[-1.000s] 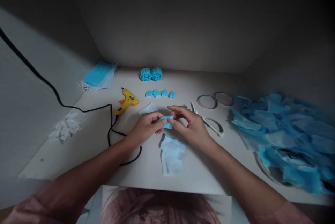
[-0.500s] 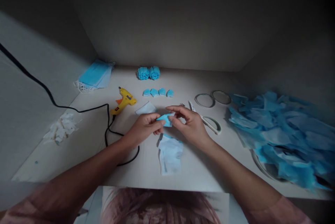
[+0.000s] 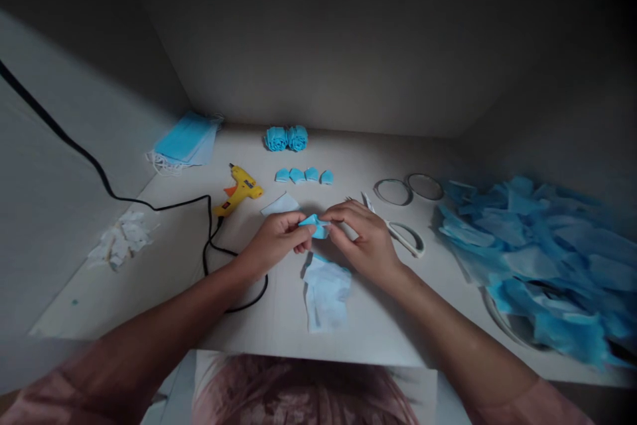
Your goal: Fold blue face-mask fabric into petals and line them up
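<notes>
Between my two hands is a small folded piece of blue mask fabric [image 3: 318, 229]. My left hand [image 3: 279, 239] pinches its left end between thumb and fingers. The right edge is gripped by the thumb and fingertips of my right hand [image 3: 362, 236]. Just below on the table lie pale blue fabric pieces [image 3: 327, 296], loosely stacked. A whitish fabric piece [image 3: 281, 203] rests behind my left hand. Scissors [image 3: 407, 239] with pale handles lie to the right, partly behind my right hand. Several small folded blue petals [image 3: 297, 176] stand in a row farther back.
Two rolled blue fabric roses [image 3: 286, 138] sit near the back wall. At left are a yellow glue gun [image 3: 241, 190] with a black cord [image 3: 149, 208], blue face masks [image 3: 185, 140] and white scraps [image 3: 121, 239]. Rings of tape or wire [image 3: 393, 191] and a large blue fabric heap [image 3: 542, 259] occupy the right.
The right fingers have curled down closer onto the blue fabric piece, folding its right side. The left hand keeps its pinch. The whole view has shifted slightly.
</notes>
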The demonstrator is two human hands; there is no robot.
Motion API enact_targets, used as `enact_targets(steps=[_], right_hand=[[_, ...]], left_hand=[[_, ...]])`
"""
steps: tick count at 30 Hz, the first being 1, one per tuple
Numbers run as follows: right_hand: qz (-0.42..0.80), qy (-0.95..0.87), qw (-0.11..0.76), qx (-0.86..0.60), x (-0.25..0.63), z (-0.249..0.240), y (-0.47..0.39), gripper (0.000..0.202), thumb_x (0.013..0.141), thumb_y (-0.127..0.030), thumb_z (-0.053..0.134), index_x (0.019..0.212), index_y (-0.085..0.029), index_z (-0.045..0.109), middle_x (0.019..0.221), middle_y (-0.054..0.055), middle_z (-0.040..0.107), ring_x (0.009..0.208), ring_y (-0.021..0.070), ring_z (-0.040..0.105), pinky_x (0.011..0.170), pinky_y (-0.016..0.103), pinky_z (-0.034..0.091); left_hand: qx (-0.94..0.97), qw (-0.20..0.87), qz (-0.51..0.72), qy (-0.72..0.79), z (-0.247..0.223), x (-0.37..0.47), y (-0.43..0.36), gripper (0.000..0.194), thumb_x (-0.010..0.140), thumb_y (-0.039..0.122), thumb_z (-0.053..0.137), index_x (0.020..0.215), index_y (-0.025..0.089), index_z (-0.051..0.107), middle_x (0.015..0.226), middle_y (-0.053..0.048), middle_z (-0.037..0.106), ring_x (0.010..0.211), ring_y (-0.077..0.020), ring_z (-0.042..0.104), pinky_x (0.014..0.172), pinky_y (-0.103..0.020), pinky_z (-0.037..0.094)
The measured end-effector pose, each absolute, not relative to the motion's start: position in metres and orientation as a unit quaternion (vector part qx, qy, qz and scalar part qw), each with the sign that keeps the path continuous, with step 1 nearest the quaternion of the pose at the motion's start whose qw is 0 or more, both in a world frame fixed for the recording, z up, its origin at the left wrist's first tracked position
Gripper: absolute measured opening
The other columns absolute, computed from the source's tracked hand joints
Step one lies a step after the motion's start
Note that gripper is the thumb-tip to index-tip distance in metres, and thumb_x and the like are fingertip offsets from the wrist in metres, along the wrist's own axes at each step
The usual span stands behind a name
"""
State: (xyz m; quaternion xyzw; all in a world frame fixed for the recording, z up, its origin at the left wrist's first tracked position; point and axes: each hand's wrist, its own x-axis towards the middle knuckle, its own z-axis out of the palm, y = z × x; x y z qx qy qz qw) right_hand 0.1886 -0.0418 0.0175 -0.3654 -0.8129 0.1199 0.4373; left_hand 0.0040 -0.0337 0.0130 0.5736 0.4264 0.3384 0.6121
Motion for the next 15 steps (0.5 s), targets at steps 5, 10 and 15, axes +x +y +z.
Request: enact_targets(steps=[5, 10, 15], right_hand=[[0.096, -0.828, 0.44, -0.335, 0.1903, 0.0174, -0.0409, 0.018, 0.089, -0.012, 0.054, 0.1, -0.019, 0.068, 0.093, 0.006, 0.072, 0.088, 0.0181, 0.065, 0.081, 0.036, 0.051], [0.083, -0.831, 0.438, -0.332, 0.1914, 0.0146, -0.0402, 0.022, 0.09, -0.012, 0.054, 0.103, -0.02, 0.069, 0.096, 0.007, 0.073, 0.09, 0.0186, 0.066, 0.081, 0.038, 0.053], [0.068, -0.841, 0.426, -0.326, 0.1925, 0.0141, -0.0406, 0.025, 0.089, -0.009, 0.052, 0.105, -0.019, 0.069, 0.098, 0.008, 0.073, 0.091, 0.0192, 0.065, 0.081, 0.038, 0.054]], left_hand=[[0.572, 0.608, 0.354, 0.421, 0.0159, 0.0039, -0.0343, 0.025, 0.079, 0.034, 0.059, 0.062, 0.016, 0.054, 0.056, 0.003, 0.055, 0.053, -0.0085, 0.048, 0.055, -0.022, 0.04], [0.568, 0.615, 0.365, 0.408, 0.0124, 0.0031, -0.0338, 0.026, 0.082, 0.035, 0.057, 0.065, 0.016, 0.056, 0.058, 0.002, 0.057, 0.055, -0.0091, 0.049, 0.056, -0.023, 0.04], [0.563, 0.622, 0.367, 0.402, 0.0119, 0.0022, -0.0336, 0.029, 0.084, 0.039, 0.056, 0.066, 0.016, 0.056, 0.059, 0.002, 0.057, 0.055, -0.0088, 0.049, 0.057, -0.023, 0.04]])
